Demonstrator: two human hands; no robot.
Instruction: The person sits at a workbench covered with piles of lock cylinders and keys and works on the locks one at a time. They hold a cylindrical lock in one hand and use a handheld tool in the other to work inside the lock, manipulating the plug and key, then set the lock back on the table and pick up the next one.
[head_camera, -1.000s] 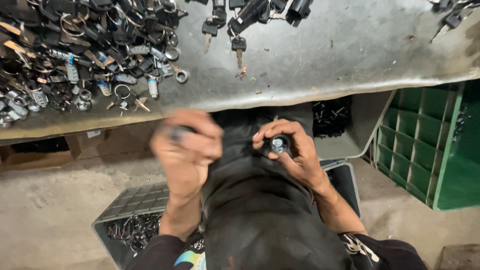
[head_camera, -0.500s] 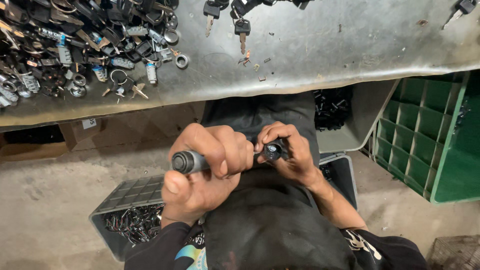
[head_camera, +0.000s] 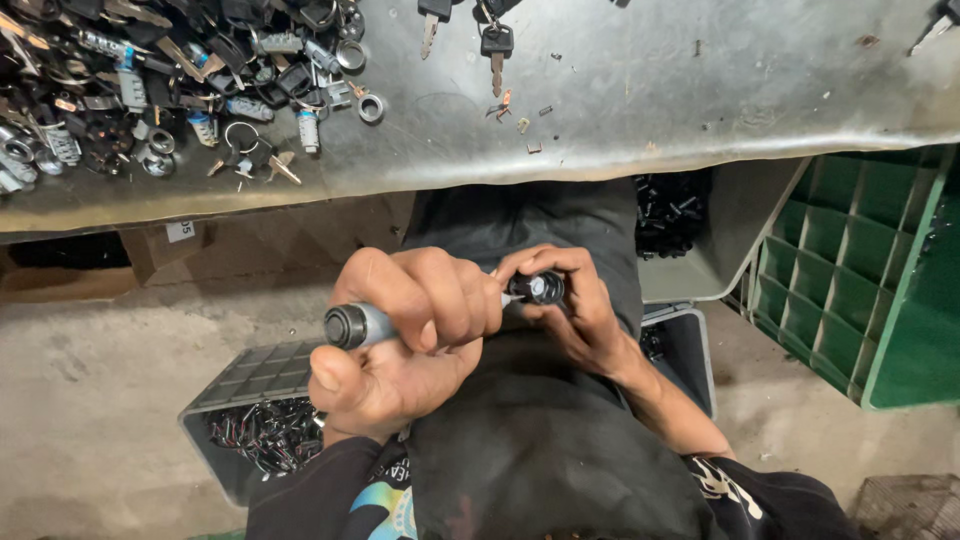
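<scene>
I am looking down into what is showing itself as a locksmith's or key-repair workshop. A worn grey metal bench (head_camera: 640, 90) is carrying a heap of keys, rings and lock cylinders (head_camera: 150, 90) at its left end, with a few loose black-headed keys (head_camera: 495, 50) lying apart further along. Under it, a grey plastic crate of small metal parts (head_camera: 265, 430) is sitting on a bare concrete floor (head_camera: 90, 400), a green compartmented crate (head_camera: 860, 270) is standing to the right, and a tray of black parts (head_camera: 675, 215) is resting beside it.
</scene>
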